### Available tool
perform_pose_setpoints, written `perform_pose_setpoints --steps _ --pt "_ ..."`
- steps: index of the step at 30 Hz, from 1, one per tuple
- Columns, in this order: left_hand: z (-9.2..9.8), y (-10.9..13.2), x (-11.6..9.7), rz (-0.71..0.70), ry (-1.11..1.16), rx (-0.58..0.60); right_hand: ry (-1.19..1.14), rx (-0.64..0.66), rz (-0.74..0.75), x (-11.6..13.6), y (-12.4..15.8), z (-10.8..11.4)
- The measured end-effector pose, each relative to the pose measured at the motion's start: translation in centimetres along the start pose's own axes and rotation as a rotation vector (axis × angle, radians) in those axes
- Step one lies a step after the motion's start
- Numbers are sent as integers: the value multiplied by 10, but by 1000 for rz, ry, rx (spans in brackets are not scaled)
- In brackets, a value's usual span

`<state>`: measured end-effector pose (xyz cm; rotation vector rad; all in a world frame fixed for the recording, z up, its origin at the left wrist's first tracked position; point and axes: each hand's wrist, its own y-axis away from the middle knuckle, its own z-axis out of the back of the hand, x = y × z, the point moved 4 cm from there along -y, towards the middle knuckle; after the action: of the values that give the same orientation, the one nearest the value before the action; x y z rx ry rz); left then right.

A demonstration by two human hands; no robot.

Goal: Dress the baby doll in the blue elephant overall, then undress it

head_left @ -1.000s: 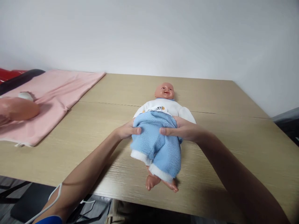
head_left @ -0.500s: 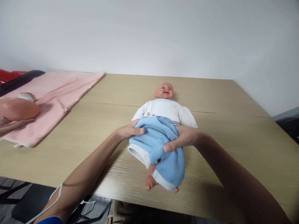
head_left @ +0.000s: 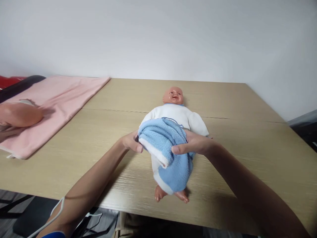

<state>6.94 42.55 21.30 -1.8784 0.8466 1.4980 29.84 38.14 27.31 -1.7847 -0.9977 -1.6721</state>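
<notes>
A baby doll (head_left: 170, 114) in a white top lies face up on the table, its head away from me and its bare feet towards me. Over its lower body I hold fluffy blue pants (head_left: 177, 168) with white cuffs. My left hand (head_left: 132, 141) grips the left side of the cloth, thumb in front and fingers hidden behind. On the other side my right hand (head_left: 194, 143) has hold of the pants, its thumb lying across the front. One pant leg is bunched up, the other hangs down above the feet.
A pink blanket (head_left: 66, 92) covers the left of the wooden table (head_left: 119, 99), with another doll's head (head_left: 22, 114) lying on it. Red and black items (head_left: 22, 86) sit at the far left. A white cable (head_left: 55, 211) runs along my left forearm.
The blue pants have been lifted and bunched higher, with the left leg folded up. More of the doll's feet shows. Both hands have shifted slightly left.
</notes>
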Motion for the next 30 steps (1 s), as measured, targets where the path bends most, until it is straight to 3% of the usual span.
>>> perform_pose_setpoints --steps 5,9,15,21,26,30 --pt "-14 -13 -17 -45 -128 -9 340 -61 15 12 -2 4" --pt "-18 -19 -19 10 -224 -32 489 -167 51 22 0 -5" --pt "-15 -20 -16 7 -244 -370 708 -612 210 38 10 -15" --pt "-25 -22 -21 -56 -351 -557 941 -921 185 34 13 -10" --pt "-26 -25 -29 -119 -408 -578 947 -934 185 32 11 1" --pt "-32 -17 -32 39 -396 -540 887 -801 84 31 11 4"
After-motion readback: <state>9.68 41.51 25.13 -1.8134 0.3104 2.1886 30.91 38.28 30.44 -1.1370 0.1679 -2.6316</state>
